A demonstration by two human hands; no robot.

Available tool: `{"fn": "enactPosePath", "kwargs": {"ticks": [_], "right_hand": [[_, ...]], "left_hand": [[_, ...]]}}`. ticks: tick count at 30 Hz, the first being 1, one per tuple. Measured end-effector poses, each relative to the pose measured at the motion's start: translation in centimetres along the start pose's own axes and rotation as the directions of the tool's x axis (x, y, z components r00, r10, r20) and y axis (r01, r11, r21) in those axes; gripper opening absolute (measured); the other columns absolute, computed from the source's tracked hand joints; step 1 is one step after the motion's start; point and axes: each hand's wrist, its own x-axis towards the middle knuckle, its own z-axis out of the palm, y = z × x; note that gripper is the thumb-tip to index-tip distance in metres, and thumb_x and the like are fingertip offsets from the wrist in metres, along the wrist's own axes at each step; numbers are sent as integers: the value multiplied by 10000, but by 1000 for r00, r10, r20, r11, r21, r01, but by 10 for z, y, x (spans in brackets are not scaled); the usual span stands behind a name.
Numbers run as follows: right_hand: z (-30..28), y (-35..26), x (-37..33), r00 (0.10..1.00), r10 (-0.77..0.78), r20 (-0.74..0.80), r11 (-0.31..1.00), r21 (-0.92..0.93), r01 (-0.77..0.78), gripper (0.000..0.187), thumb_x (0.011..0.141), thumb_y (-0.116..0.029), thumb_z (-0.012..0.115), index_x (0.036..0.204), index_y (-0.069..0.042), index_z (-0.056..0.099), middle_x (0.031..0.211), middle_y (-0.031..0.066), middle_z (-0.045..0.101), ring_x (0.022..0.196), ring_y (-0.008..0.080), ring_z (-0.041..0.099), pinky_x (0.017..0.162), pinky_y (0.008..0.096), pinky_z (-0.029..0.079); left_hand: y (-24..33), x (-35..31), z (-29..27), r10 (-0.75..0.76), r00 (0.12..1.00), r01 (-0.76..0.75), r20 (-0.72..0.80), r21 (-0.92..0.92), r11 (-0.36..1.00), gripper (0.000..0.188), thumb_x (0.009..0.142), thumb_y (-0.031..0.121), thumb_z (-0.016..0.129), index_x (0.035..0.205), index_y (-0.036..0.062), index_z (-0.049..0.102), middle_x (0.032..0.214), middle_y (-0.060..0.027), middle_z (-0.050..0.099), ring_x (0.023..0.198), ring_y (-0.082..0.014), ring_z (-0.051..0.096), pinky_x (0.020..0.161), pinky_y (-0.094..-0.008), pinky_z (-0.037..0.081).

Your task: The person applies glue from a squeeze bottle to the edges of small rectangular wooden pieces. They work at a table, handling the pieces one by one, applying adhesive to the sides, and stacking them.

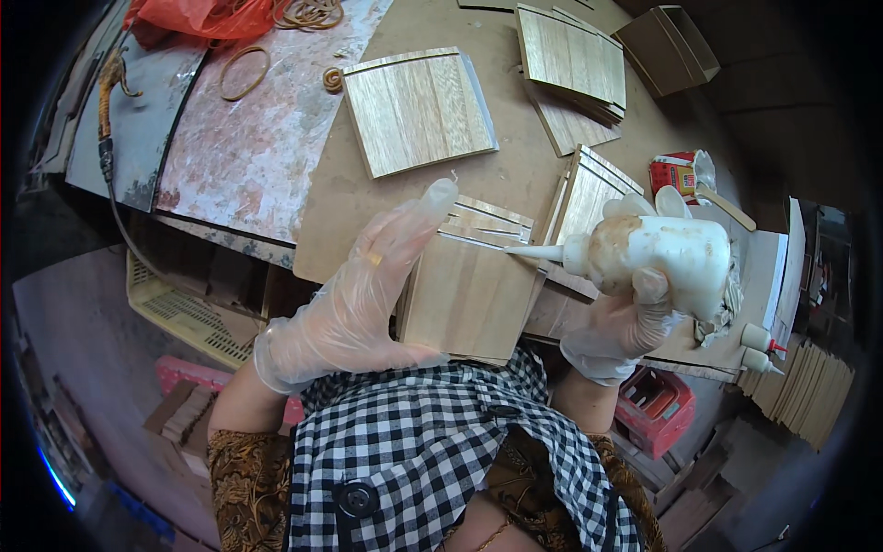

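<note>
A pale wooden panel [474,299] lies in front of me at the table's near edge, with white glue lines near its far end. My left hand [354,276], in a clear plastic glove, holds the panel's left side. Its thumb lies along the near edge, and the long fingers stretch up toward the far left corner. In my gloved right hand [625,322] is a white glue bottle [667,262], tipped sideways. The bottle's nozzle [538,251] points left and reaches the panel's far right part. Brown stains mark the bottle; some right fingers are hidden behind it.
Another wooden panel [418,110] lies beyond my left hand. Stacked panels [575,64] stand at the far right, with a panel assembly [593,198] nearer. Right of these are a red packet [676,175] and small bottles [759,350]. Rubber bands [246,74] lie at the far left.
</note>
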Motion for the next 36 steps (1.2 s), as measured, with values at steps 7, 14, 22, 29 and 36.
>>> {"fn": "enactPosePath", "kwargs": {"ticks": [7,14,22,29,36], "right_hand": [[-7,-9,5,998,-48,-43,991,126,53,615,688,-174,777,1203,38,514,1047,130,607,926,232,629,841,375,552],[-43,-10,8,1000,0,25,918,398,-11,576,778,-168,768,1242,11,477,1097,107,558,910,236,597,830,383,536],[-130,-12,19,997,69,-25,609,793,-22,467,834,-244,749,1167,-36,498,1072,83,554,966,236,558,892,422,494],[-167,-1,12,988,66,-142,655,753,65,534,867,-309,701,1264,-29,481,1214,122,578,1143,309,579,1011,562,460],[-169,2,7,993,11,-118,609,789,87,581,869,-315,698,1308,-31,443,1234,131,569,1159,327,566,1012,580,456]], "left_hand": [[0,2,1,-8,1000,8,12,0,1000,1171,596,258,872,1513,91,163,1551,-229,228,1419,-418,244,1165,-485,205],[10,8,-8,-39,996,30,79,112,993,1155,563,248,876,1489,19,226,1515,-214,289,1397,-410,276,1159,-482,210],[46,33,-32,-31,983,-9,181,220,976,1141,573,300,862,1486,-2,248,1480,-226,345,1359,-412,330,1138,-495,222],[21,115,14,376,926,-378,40,115,919,1346,533,451,918,1510,-17,120,1543,-254,208,1440,-372,212,1173,-462,189],[12,115,-21,194,972,-172,-130,160,972,1193,635,464,839,1518,10,178,1576,-180,222,1470,-317,163,1193,-429,125]]}}
